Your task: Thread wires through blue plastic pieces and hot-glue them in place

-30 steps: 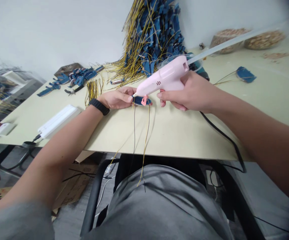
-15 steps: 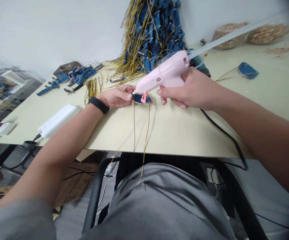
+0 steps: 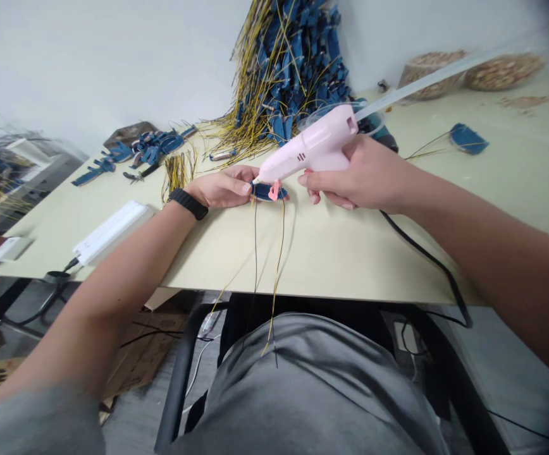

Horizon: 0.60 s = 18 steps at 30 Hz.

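the person sits at a pale table and works with both hands close together, near its front edge. the right hand is closed around the grip of a pink glue gun, and a long clear glue stick goes out from the back of the gun. the left hand, with a black watch on the wrist, is curled and rests on the table. its fingertips are at the end of a small blue piece and seem to hold it down, but i cannot see well how firm this hold is. the piece lies flat on the table, just under the nozzle of the gun, and thin black and yellow wires go from it over the table edge. the step in hand seems to be gluing at this piece, and this position asks for steady hands. behind them, a big pile of blue pieces with yellow wires leans on the wall, and a black cord lies across the table at the right.
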Each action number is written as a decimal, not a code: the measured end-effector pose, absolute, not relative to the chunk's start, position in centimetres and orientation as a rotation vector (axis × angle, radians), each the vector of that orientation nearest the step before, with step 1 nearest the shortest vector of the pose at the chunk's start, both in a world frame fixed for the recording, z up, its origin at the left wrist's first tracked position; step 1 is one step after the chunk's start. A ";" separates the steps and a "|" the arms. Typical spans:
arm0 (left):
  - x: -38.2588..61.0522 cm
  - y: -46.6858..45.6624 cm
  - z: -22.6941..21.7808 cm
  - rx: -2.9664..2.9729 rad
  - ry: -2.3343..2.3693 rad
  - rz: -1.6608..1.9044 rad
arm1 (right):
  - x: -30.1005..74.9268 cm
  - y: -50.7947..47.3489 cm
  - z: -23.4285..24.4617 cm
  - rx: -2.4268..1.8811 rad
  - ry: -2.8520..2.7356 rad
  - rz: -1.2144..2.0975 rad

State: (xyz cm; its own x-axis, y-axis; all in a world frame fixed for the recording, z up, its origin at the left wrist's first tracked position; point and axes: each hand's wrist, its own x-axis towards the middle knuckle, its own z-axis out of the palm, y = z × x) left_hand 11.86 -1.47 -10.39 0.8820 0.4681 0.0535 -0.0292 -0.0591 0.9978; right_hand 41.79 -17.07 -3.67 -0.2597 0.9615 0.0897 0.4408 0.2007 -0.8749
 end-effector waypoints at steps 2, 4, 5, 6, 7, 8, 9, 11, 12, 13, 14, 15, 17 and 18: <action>11.8 -1.5 -10.3 1.583 0.354 0.408 | 41.8 -17.0 -3.8 -1.287 -1.804 1.027; 11.8 -1.5 -10.3 1.581 0.364 0.408 | 41.8 -17.0 -3.7 -1.285 -1.799 1.021; 11.7 -1.5 -10.3 1.581 0.366 0.407 | 41.8 -17.1 -3.7 -1.293 -1.799 1.010; 11.7 -1.4 -10.3 1.582 0.366 0.404 | 41.8 -17.1 -3.7 -1.303 -1.801 0.999; 11.7 -1.4 -10.3 1.582 0.364 0.399 | 41.9 -17.1 -3.7 -1.311 -1.811 0.995; 11.7 -1.5 -10.3 1.582 0.361 0.392 | 41.9 -17.0 -3.8 -1.319 -1.820 0.988; 11.7 -1.5 -10.2 1.582 0.362 0.386 | 42.0 -16.9 -3.9 -1.325 -1.830 0.983; 11.8 -1.6 -10.1 1.585 0.369 0.379 | 42.1 -16.8 -4.1 -1.331 -1.838 0.968; 11.8 -1.7 -10.0 1.586 0.371 0.381 | 42.2 -16.7 -4.2 -1.334 -1.835 0.960; 11.9 -1.8 -10.0 1.588 0.369 0.386 | 42.2 -16.6 -4.3 -1.333 -1.832 0.959; 11.9 -1.8 -9.9 1.589 0.366 0.391 | 42.3 -16.6 -4.3 -1.332 -1.828 0.961; 11.9 -1.9 -9.9 1.590 0.362 0.394 | 42.3 -16.5 -4.3 -1.330 -1.828 0.966; 11.9 -1.8 -10.0 1.590 0.355 0.394 | 42.4 -16.5 -4.3 -1.329 -1.836 0.980; 11.8 -1.7 -10.0 1.589 0.353 0.391 | 42.4 -16.6 -4.2 -1.327 -1.841 0.983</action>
